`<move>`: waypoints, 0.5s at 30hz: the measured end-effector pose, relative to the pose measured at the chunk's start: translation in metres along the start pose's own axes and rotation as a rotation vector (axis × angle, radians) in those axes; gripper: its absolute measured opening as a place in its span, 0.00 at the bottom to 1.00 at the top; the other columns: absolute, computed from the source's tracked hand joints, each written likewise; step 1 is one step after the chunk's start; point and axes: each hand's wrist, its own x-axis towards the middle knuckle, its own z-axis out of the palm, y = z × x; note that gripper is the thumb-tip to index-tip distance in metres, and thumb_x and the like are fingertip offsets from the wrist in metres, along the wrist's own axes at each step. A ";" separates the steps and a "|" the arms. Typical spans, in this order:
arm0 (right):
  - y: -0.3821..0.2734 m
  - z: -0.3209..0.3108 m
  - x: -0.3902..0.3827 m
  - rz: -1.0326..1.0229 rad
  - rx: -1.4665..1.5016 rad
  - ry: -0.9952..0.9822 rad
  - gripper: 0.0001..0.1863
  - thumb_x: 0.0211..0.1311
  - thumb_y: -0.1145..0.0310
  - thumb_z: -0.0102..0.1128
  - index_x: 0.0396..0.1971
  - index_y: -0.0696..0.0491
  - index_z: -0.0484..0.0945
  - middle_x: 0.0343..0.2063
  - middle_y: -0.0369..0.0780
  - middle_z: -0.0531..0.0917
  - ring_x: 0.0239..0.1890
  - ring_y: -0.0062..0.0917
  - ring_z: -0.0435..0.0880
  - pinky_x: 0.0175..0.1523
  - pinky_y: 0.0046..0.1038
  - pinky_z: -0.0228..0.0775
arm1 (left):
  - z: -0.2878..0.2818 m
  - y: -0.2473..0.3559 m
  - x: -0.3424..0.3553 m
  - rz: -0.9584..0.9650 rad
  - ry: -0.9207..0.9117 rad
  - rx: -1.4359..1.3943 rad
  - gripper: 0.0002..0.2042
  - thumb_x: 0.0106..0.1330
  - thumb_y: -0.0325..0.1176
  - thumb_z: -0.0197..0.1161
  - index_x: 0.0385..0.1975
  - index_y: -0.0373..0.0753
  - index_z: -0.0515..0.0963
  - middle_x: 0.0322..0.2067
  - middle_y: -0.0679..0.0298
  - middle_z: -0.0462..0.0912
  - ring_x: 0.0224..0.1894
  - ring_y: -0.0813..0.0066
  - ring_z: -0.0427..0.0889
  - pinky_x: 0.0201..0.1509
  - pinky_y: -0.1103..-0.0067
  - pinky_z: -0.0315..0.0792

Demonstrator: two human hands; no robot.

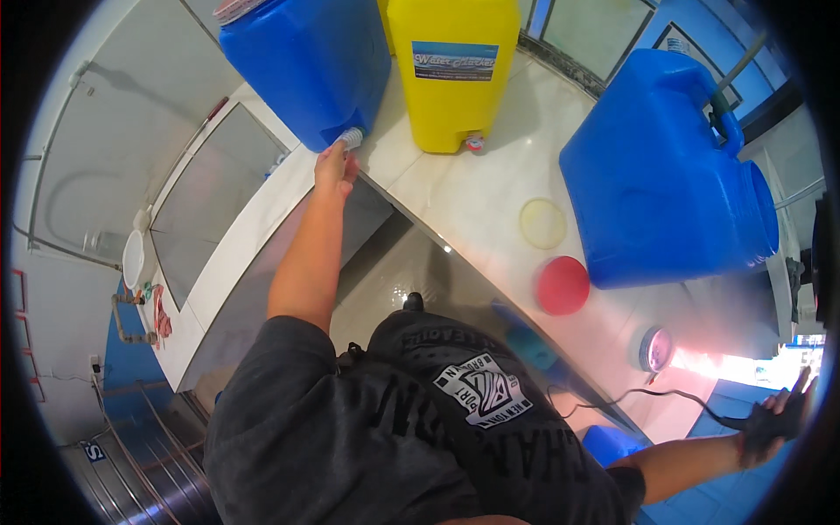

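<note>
My left hand [333, 171] reaches up to the foot of a blue plastic water jug [306, 70]. Its fingers are closed round the white tap [352, 137] low on that jug. A yellow jug [455, 105] with a red-and-white tap [474, 142] stands just right of it. At the far right rim, my right hand [770, 429] is at a dark thing with a black cable [674, 392]; its kind is unclear, and the fingers are partly hidden and blurred.
On the tiled counter [420, 188], a large blue jug [656, 184] lies on its side with its mouth open. Nearby are a pale yellow disc [542, 223], a red lid [562, 285] and a round clear-topped container [655, 349]. A sink [210, 192] lies left.
</note>
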 end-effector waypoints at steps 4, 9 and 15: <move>0.002 0.131 -0.048 0.069 -0.169 0.044 0.47 0.58 0.58 0.69 0.69 0.67 0.55 0.57 0.52 0.70 0.44 0.23 0.75 0.46 0.17 0.66 | 0.002 -0.015 0.009 0.450 0.067 0.526 0.20 0.60 0.32 0.68 0.50 0.37 0.70 0.34 0.61 0.79 0.36 0.70 0.80 0.41 0.73 0.77; 0.054 0.246 -0.069 0.096 -0.289 -0.107 0.23 0.52 0.66 0.67 0.47 0.62 0.73 0.33 0.43 0.80 0.34 0.27 0.79 0.38 0.27 0.72 | 0.009 -0.042 0.011 0.786 0.056 0.664 0.29 0.58 0.28 0.66 0.59 0.31 0.65 0.47 0.49 0.79 0.47 0.53 0.83 0.56 0.68 0.75; 0.168 0.376 -0.091 0.892 -0.003 -0.494 0.19 0.55 0.73 0.68 0.49 0.52 0.78 0.28 0.30 0.78 0.24 0.18 0.74 0.30 0.23 0.69 | 0.008 -0.030 0.000 0.872 -0.028 0.659 0.31 0.60 0.26 0.67 0.65 0.31 0.63 0.53 0.44 0.79 0.54 0.51 0.82 0.60 0.66 0.74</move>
